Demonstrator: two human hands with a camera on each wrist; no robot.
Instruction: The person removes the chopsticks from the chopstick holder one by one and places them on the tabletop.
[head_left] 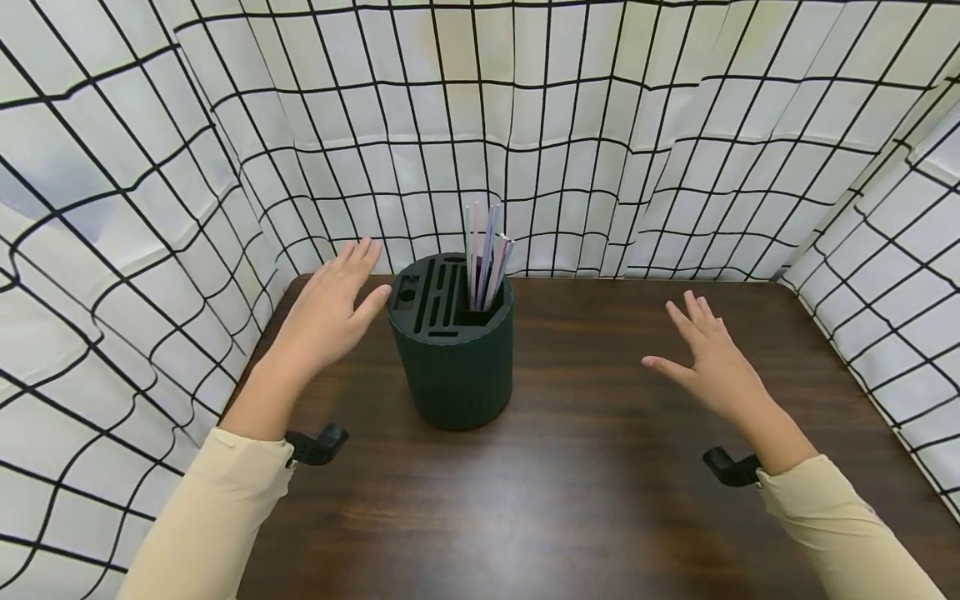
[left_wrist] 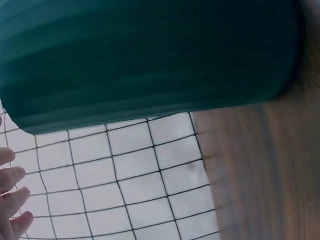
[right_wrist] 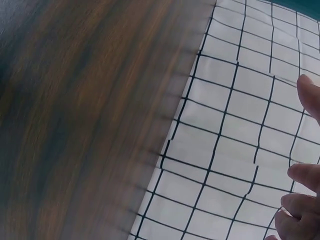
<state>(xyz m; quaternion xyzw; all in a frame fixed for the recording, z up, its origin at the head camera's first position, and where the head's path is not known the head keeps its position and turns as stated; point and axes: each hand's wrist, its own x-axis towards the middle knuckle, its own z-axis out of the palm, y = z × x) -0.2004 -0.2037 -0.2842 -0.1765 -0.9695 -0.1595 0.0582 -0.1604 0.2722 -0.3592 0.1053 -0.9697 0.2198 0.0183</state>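
A dark green, ribbed round holder (head_left: 461, 375) stands upright on the brown table, its black top cut with slots and holes. Several thin pale sticks, pinkish and bluish (head_left: 486, 258), rise from an opening on the top's right side; they look like straws, though their kind is unclear. My left hand (head_left: 326, 308) hovers left of the holder, fingers straight, thumb near its rim. In the left wrist view the holder's side (left_wrist: 150, 60) fills the upper part, with fingertips (left_wrist: 12, 200) at the lower left. Far to the right, my right hand (head_left: 708, 362) hangs above the table, fingers spread and holding nothing.
The dark wooden table (head_left: 570, 500) reaches back to a white curtain with a black grid (head_left: 570, 125), which also encloses the left and right sides. Each wrist wears a black strap with a small device (head_left: 318, 444).
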